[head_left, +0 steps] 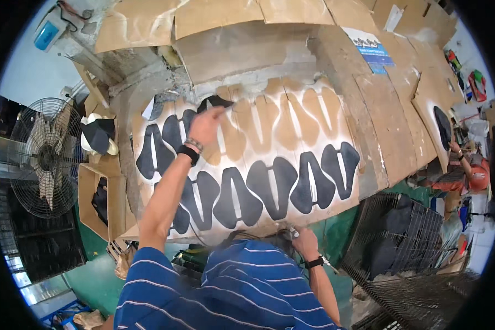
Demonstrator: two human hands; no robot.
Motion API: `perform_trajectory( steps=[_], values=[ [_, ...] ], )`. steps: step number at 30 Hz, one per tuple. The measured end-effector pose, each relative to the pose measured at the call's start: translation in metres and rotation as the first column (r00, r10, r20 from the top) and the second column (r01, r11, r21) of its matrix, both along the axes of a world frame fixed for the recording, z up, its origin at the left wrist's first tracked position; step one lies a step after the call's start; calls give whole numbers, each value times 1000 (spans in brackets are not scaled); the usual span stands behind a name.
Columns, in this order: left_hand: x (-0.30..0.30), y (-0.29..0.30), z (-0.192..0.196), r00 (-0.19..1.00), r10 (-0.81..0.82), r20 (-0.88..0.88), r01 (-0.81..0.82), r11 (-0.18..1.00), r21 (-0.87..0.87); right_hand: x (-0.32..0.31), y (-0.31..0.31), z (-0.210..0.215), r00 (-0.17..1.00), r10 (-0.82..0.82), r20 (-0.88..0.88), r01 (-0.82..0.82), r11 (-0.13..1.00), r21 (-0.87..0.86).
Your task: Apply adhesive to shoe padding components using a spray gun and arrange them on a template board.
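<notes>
A cardboard sheet with white overspray lies on the bench before me. Black two-lobed flat pieces form a row along its near side, and more lie at its left. Bare brown outlines of the same shape mark the far middle and right. My left hand reaches over the far row, its fingers closed on the edge of a dark flat piece, which it partly hides. My right hand is low at the bench's near edge, closed around a small tool with a metal tip, perhaps a spray gun.
Cardboard panels wall the back and right. To the left stand a caged fan and a cardboard box with a dark piece inside. Wire racks holding dark pieces are at the right. Another person's hand is at far right.
</notes>
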State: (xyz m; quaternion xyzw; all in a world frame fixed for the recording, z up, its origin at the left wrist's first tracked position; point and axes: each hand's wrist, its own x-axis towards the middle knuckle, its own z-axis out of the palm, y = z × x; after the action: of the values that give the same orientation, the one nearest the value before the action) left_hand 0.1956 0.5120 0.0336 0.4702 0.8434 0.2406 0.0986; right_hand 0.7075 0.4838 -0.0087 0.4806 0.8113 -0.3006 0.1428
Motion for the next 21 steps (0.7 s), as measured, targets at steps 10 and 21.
perform_trajectory(
  steps=[10, 21],
  values=[
    [34, -53, -84, 981, 192, 14, -185, 961, -208, -8, 9, 8, 999, 1, 39, 0, 999, -38],
    [61, 16, -88, 980, -138, -141, 108, 973, -202, 0, 16, -11, 999, 40, 19, -40, 999, -13]
  ],
)
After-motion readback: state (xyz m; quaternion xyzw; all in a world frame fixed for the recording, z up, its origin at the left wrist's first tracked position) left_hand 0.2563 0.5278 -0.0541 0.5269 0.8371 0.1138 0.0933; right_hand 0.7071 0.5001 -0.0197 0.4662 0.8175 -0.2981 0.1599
